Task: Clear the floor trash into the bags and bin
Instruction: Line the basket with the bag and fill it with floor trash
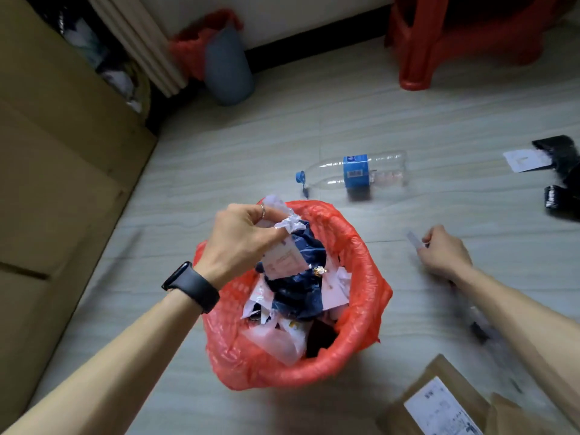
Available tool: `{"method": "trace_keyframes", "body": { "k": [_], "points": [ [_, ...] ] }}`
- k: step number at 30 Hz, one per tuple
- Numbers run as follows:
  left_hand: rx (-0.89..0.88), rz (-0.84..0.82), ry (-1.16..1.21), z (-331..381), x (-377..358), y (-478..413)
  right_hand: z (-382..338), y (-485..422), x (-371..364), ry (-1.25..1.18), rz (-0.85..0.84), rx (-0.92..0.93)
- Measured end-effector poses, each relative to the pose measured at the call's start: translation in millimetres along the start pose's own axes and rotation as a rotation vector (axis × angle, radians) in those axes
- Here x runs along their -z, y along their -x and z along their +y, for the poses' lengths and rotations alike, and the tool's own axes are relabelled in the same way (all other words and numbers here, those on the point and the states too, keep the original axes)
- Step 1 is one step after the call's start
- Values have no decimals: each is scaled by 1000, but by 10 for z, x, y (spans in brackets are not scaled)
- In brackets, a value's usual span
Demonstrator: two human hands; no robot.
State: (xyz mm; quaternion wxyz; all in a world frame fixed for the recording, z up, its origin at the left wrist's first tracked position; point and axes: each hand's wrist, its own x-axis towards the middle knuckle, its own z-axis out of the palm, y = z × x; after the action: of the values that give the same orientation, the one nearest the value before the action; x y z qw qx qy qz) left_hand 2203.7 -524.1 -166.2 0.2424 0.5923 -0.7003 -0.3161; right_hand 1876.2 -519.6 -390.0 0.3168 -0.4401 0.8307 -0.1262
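The red-bagged bin [364,255] stands on the floor, heaped with paper and a dark blue wrapper. Above its rim the left hand [241,237] grips crumpled white paper [288,222]. Right of the bin, the right hand [445,252] pinches a small pale scrap [412,238], too blurred to identify. An empty bottle [354,174] lies beyond the bin. Black wrappers [561,152] and a labelled cardboard box [439,370] are cut off at the edges.
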Motion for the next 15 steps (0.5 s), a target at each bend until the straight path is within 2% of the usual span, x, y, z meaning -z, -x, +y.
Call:
{"method": "trace_keyframes", "body": {
  "k": [3, 7, 9, 11, 15],
  "points": [
    [-24, -63, -170, -106, -5, 155, -505, 273, 139, -348, 116, 154],
    [-13, -99, -438, -311, 24, 294, -1146, 875, 450, -614, 147, 460],
    [8, -188, -571, -445, 13, 395, -1279, 1224, 532, -572, 89, 644],
    [26, -290, -706, -557, -17, 502, -1313, 1513, 534, -429, -1, 819],
    [25, -419, -767, -671, -10, 608, -1251, 1815, 354, 50, -137, 988]
  ]
}}
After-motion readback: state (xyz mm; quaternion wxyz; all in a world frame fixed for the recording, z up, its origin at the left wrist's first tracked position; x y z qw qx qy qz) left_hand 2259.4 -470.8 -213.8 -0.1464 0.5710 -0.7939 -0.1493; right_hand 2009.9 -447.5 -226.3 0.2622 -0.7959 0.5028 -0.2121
